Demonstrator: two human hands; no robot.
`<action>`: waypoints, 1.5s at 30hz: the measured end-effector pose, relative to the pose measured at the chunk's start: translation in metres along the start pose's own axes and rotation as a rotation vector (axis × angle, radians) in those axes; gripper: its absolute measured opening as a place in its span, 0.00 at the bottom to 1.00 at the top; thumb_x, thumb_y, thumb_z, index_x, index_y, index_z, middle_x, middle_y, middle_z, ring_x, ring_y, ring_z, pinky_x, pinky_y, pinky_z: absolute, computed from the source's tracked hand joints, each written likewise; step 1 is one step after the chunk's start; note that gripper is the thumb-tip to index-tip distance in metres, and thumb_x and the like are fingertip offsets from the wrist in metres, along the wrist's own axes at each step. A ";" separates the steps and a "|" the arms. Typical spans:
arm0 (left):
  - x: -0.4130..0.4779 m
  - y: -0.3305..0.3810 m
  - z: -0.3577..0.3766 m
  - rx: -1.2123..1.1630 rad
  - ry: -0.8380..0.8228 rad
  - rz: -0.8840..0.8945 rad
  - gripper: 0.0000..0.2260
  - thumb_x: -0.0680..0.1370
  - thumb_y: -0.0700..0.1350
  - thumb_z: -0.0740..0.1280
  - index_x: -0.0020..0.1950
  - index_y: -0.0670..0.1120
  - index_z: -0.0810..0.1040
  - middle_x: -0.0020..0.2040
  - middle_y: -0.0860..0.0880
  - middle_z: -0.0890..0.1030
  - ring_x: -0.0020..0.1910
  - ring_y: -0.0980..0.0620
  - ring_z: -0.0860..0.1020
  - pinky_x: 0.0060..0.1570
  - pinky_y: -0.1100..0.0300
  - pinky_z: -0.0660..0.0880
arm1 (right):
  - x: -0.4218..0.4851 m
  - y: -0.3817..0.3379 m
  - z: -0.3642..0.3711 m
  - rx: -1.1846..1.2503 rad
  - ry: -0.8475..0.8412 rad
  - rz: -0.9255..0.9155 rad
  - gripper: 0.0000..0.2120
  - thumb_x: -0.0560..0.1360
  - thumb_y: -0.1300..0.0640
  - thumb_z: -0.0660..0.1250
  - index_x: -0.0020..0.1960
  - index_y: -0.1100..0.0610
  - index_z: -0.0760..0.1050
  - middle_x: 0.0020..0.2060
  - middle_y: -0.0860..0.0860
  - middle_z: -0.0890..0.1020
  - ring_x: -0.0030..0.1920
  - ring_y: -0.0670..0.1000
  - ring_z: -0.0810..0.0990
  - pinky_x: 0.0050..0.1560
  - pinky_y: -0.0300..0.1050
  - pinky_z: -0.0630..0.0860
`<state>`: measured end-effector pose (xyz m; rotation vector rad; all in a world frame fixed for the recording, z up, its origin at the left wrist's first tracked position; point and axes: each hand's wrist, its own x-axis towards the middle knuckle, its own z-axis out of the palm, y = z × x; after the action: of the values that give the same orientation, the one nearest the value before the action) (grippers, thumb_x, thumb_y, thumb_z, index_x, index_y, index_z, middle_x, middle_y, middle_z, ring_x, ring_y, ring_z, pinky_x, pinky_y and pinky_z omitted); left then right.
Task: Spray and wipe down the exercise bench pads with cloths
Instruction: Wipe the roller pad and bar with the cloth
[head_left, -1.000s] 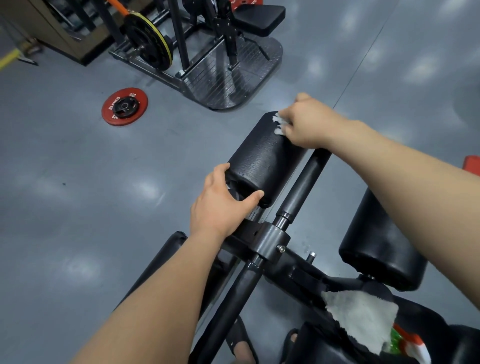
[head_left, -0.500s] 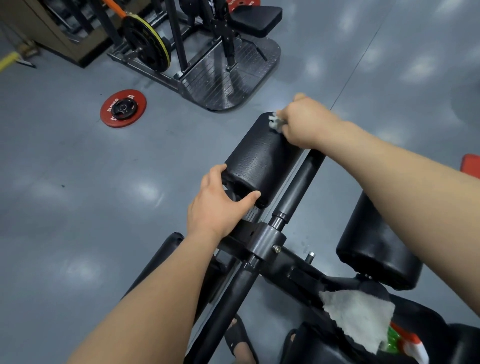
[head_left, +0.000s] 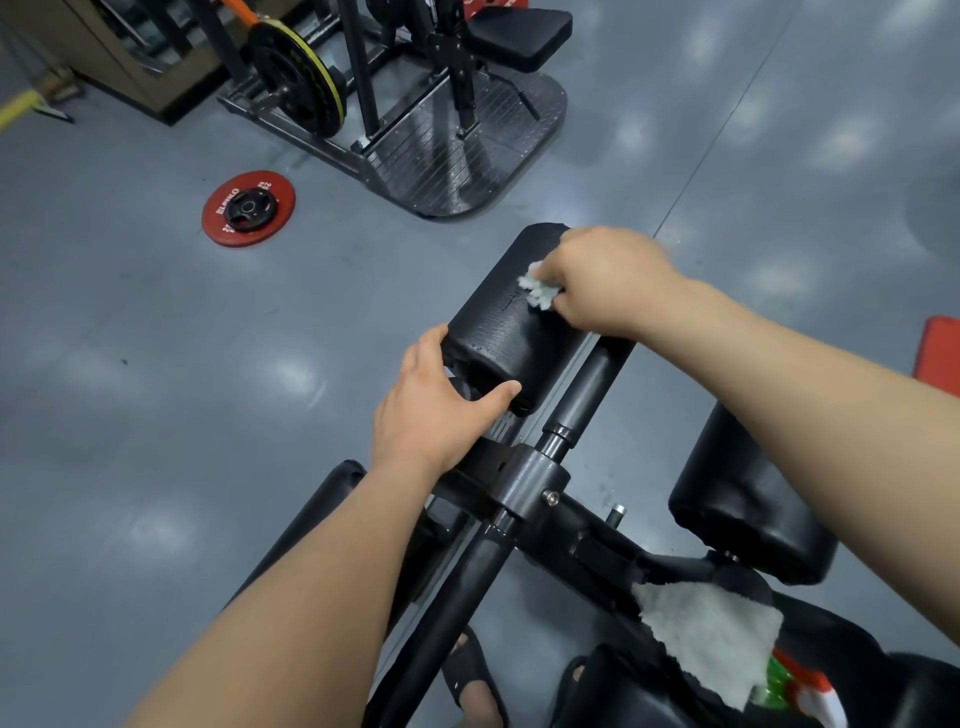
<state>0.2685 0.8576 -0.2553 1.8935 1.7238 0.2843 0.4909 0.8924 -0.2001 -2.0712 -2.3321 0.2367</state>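
Head view: red plate (head_left: 248, 208) beyond roller pad (head_left: 506, 322)

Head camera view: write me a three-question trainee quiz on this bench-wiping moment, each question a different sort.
1. True or false: the right hand holds a small crumpled white cloth against the black cylindrical roller pad.
2. The left hand grips: A the pad's near end; B a spray bottle; C a dumbbell.
3. Fill in: the round weight plate lying flat on the grey floor is ____.
Key: 1 true; 2 A; 3 red.
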 end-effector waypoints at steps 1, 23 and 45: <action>0.000 0.000 0.001 0.012 -0.001 -0.002 0.45 0.68 0.73 0.70 0.79 0.59 0.57 0.76 0.59 0.65 0.69 0.53 0.74 0.62 0.52 0.72 | 0.000 0.001 -0.001 -0.028 0.009 0.030 0.08 0.75 0.58 0.64 0.49 0.52 0.81 0.42 0.50 0.72 0.48 0.61 0.78 0.37 0.45 0.67; 0.003 -0.001 0.001 0.033 -0.023 -0.021 0.48 0.67 0.76 0.68 0.80 0.56 0.57 0.76 0.59 0.64 0.69 0.51 0.73 0.65 0.47 0.74 | 0.006 -0.019 0.012 0.110 0.015 -0.225 0.12 0.77 0.59 0.68 0.53 0.44 0.85 0.48 0.51 0.73 0.51 0.59 0.75 0.46 0.49 0.76; 0.002 -0.003 0.001 -0.003 -0.008 0.012 0.40 0.68 0.75 0.68 0.74 0.59 0.62 0.71 0.62 0.65 0.58 0.53 0.78 0.58 0.47 0.77 | 0.021 0.012 0.007 0.050 0.070 0.132 0.11 0.79 0.59 0.64 0.58 0.55 0.81 0.48 0.58 0.71 0.47 0.66 0.78 0.47 0.52 0.75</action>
<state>0.2673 0.8592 -0.2581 1.9009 1.7064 0.2838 0.4995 0.9141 -0.2100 -2.1750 -2.1309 0.2181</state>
